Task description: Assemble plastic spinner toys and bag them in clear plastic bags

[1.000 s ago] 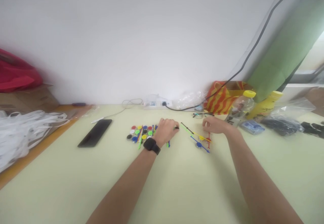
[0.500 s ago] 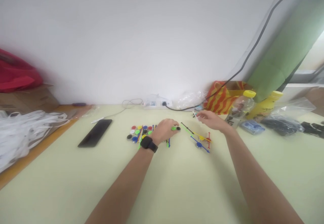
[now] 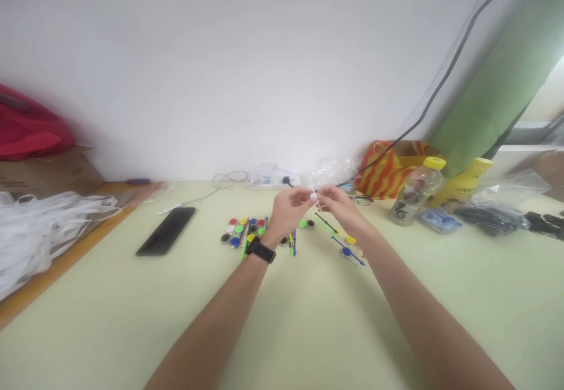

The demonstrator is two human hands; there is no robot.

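Observation:
My left hand (image 3: 287, 211) and my right hand (image 3: 337, 208) are raised above the table and meet fingertip to fingertip. Between them they pinch a small white disc on a thin white stick (image 3: 314, 197). A black watch (image 3: 261, 250) sits on my left wrist. Below my left hand lies a cluster of coloured discs and sticks (image 3: 245, 231). A green disc (image 3: 302, 224) and a black disc (image 3: 311, 224) lie loose on the table. Under my right forearm lie joined sticks with blue and yellow discs (image 3: 346, 248).
A black phone (image 3: 166, 231) lies to the left on the pale green table (image 3: 308, 319). White bags (image 3: 39, 225) are heaped at far left. A power strip (image 3: 271, 180), a striped bag (image 3: 388, 172), a yellow-capped bottle (image 3: 416, 196) and plastic bags stand along the back right.
Both hands have lifted off the table and come together in the middle. My left hand left the green and black discs on the table. My right hand brought a white piece up.

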